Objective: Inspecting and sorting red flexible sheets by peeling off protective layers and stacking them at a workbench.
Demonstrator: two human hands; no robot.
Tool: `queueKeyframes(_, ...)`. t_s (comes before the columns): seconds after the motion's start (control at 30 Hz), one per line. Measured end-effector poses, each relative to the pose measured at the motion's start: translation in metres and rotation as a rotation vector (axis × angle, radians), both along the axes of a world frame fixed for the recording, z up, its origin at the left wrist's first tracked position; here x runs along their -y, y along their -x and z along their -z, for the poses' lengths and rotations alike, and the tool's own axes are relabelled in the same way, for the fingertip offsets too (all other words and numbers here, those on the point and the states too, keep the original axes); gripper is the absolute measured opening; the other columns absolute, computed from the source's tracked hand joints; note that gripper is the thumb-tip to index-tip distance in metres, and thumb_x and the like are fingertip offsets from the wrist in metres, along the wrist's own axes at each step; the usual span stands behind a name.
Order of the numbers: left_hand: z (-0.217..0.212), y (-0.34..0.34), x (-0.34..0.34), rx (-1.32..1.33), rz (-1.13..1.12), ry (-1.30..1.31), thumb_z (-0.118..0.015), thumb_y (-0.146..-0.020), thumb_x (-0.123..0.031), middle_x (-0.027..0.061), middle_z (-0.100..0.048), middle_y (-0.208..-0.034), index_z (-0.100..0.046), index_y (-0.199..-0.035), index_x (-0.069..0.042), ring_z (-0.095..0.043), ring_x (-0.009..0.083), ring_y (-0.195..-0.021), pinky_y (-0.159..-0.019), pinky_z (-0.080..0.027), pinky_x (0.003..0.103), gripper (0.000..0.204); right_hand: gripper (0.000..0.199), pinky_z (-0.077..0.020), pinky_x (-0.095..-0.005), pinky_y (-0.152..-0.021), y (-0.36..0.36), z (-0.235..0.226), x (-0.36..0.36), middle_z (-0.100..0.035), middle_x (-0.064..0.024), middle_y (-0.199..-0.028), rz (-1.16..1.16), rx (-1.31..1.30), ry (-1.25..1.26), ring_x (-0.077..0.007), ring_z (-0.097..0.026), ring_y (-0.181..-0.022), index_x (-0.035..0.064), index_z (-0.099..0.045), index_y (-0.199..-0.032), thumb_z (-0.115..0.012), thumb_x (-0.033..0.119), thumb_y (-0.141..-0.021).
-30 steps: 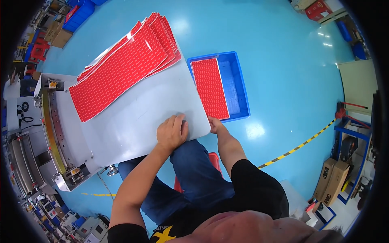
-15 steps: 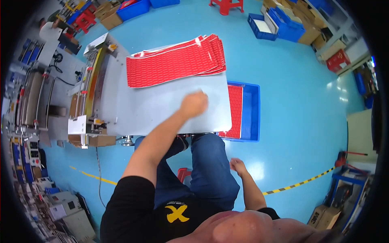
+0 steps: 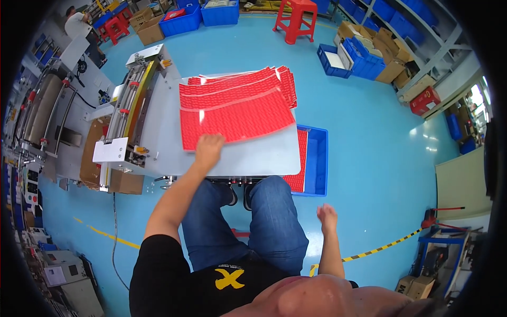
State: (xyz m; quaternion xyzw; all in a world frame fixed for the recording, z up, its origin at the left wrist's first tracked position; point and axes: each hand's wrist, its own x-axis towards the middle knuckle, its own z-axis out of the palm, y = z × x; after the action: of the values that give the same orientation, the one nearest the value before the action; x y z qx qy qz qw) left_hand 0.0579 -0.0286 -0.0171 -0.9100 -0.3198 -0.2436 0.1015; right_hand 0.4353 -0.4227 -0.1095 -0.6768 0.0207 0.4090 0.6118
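Note:
My left hand (image 3: 210, 150) pinches the near edge of a red printed sheet (image 3: 237, 119) at its left part. That sheet bows upward and lies partly over a fanned stack of similar red sheets (image 3: 288, 79) with pale edges. The stack rests on the grey-white machine table (image 3: 253, 158). My right hand (image 3: 327, 215) is raised off to the right of my knees, away from the table, its fingers curled with nothing visible in them.
A machine with rollers (image 3: 129, 108) stands at the table's left end. Beside the table's right edge is a blue bin (image 3: 318, 158) holding more red sheets. Farther off are a red stool (image 3: 296, 21), blue crates (image 3: 334, 63) and a person (image 3: 79, 26).
My left hand has moved left and taken hold of a red sheet, pulling its near edge toward me. My right hand has shifted slightly right. The view has tilted up a little.

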Motion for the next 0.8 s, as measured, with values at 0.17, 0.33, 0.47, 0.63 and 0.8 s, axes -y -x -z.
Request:
queueKeyframes(0.17,0.004,0.002,0.086,0.107,-0.005,0.233,-0.062,-0.078,-0.01,0.0089,-0.068,-0.106,-0.068,-0.098,-0.006,-0.063,0.0262,-0.096,-0.083,-0.047,0.043,0.021,0.035,-0.0516,-0.03,-0.089,0.061,-0.101,-0.149,-0.067,-0.0125,-0.112,-0.461,0.516,-0.239,-0.019,-0.065,-0.1,-0.0008,-0.057,-0.125,-0.064,0.014,-0.094)
queueKeyframes(0.33,0.002,0.019,0.121,0.149,0.005,0.321,-0.065,-0.076,-0.011,0.009,-0.067,-0.104,-0.069,-0.097,-0.006,-0.061,0.0266,-0.096,-0.082,-0.048,0.042,0.021,0.035,-0.0475,-0.0389,-0.099,0.152,-0.141,-0.238,-0.064,-0.0195,-0.118,-1.051,1.033,-0.172,-0.0332,-0.061,-0.113,0.0013,-0.061,-0.12,-0.066,0.018,-0.089)
queueKeyframes(0.47,-0.002,0.031,0.131,0.231,0.027,0.346,-0.066,-0.075,-0.011,0.0088,-0.067,-0.102,-0.069,-0.096,-0.006,-0.06,0.027,-0.095,-0.084,-0.047,0.042,0.021,0.036,-0.044,-0.0419,-0.102,0.193,-0.135,-0.281,-0.063,-0.0205,-0.118,-1.208,1.115,-0.203,-0.0361,-0.057,-0.115,0.0013,-0.063,-0.117,-0.067,0.021,-0.087)
queueKeyframes(0.63,-0.013,0.039,0.129,0.51,0.041,0.267,-0.072,-0.073,-0.013,0.0106,-0.065,-0.106,-0.069,-0.097,-0.006,-0.059,0.0305,-0.103,-0.093,-0.044,0.046,0.025,0.034,-0.0446,-0.0421,-0.101,0.202,-0.118,-0.323,-0.063,-0.0207,-0.117,-1.252,1.303,-0.178,-0.0363,-0.057,-0.114,0.0007,-0.063,-0.116,-0.066,0.019,-0.087)
queueKeyframes(0.8,-0.03,0.063,0.047,0.684,-0.657,0.337,-0.069,-0.081,-0.02,0.0194,-0.06,-0.119,-0.063,-0.111,-0.004,-0.055,0.0409,-0.11,-0.096,-0.043,0.05,0.035,0.029,-0.0464,-0.0417,-0.099,0.19,-0.112,-0.315,-0.064,-0.0193,-0.115,-0.983,1.368,-0.018,-0.0358,-0.059,-0.111,0.0007,-0.064,-0.112,-0.067,0.013,-0.086)
